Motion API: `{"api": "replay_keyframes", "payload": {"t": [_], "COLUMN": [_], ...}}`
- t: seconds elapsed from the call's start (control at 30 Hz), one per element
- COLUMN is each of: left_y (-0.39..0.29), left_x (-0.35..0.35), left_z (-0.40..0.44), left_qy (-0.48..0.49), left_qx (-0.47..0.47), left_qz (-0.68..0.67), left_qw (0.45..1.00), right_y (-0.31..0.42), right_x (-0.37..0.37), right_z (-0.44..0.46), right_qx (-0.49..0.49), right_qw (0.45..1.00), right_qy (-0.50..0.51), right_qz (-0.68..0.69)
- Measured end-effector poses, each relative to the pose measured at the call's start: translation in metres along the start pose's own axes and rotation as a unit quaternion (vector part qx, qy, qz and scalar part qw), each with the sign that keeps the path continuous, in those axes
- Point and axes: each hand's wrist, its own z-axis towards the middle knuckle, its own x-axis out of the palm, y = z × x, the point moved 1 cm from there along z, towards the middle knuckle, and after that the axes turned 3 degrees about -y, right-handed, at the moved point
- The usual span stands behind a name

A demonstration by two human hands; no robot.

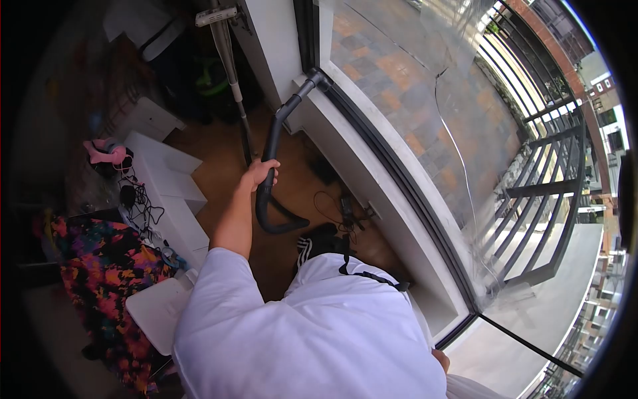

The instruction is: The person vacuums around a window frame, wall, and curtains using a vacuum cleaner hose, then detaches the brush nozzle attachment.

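Note:
My left hand (pixel 261 174) is wrapped around a black vacuum cleaner hose (pixel 272 136) at its stiff upper tube. The tube's angled end (pixel 319 80) touches the corner of the dark window track (pixel 372 130). Below my hand, the hose bends in a loop near the floor and passes out of sight by my legs. Only a small part of my right hand (pixel 440 360) shows, low beside my white shirt and close to the window frame; its fingers are mostly hidden.
A pale sill (pixel 405 219) runs along the window. Cables and a black adapter (pixel 347 211) lie on the brown floor. A white cabinet (pixel 166 193), pink headphones (pixel 109 154), a white chair (pixel 159 306) and colourful cloth (pixel 106 279) are left. A pole (pixel 229 66) stands ahead.

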Motion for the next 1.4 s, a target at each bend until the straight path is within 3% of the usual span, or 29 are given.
{"api": "replay_keyframes", "payload": {"t": [0.1, 0.13, 0.23, 0.3, 0.57, 0.73, 0.93, 1.03, 1.23, 1.4], "left_y": [-0.004, -0.004, 0.001, 0.011, 0.063, 0.111, 0.115, 0.096, 0.030, 0.001], "left_x": [0.009, 0.011, 0.022, 0.031, 0.061, 0.078, 0.055, 0.037, 0.011, 0.002], "left_z": [0.012, 0.012, 0.026, 0.021, -0.026, -0.069, -0.098, -0.081, -0.004, 0.027], "left_qy": [-0.026, -0.037, -0.043, -0.043, 0.027, 0.038, 0.054, 0.023, -0.026, -0.034], "left_qx": [-0.005, -0.006, -0.018, -0.031, -0.076, -0.071, -0.068, -0.073, -0.022, -0.024], "left_qz": [-0.043, -0.019, 0.004, -0.002, -0.041, 0.054, 0.085, 0.029, -0.012, 0.021], "left_qw": [0.999, 0.999, 0.999, 0.999, 0.996, 0.995, 0.993, 0.997, 0.999, 0.999], "right_y": [0.115, 0.134, 0.170, 0.127, 0.132, 0.100, 0.088, -0.059, 0.084, 0.152], "right_x": [-0.064, -0.075, -0.090, -0.079, -0.086, -0.077, -0.056, 0.026, -0.006, -0.048], "right_z": [0.024, 0.027, 0.035, 0.030, 0.032, 0.032, 0.031, 0.007, 0.046, 0.045], "right_qx": [0.083, 0.046, 0.083, 0.070, 0.102, 0.023, 0.024, -0.023, -0.037, 0.002], "right_qw": [0.986, 0.990, 0.989, 0.988, 0.984, 0.987, 0.989, 0.981, 0.984, 0.987], "right_qy": [0.032, 0.033, 0.040, 0.060, 0.086, 0.079, 0.075, 0.032, 0.051, 0.079], "right_qz": [0.139, 0.128, 0.113, 0.121, 0.117, 0.140, 0.128, 0.189, 0.166, 0.143]}}
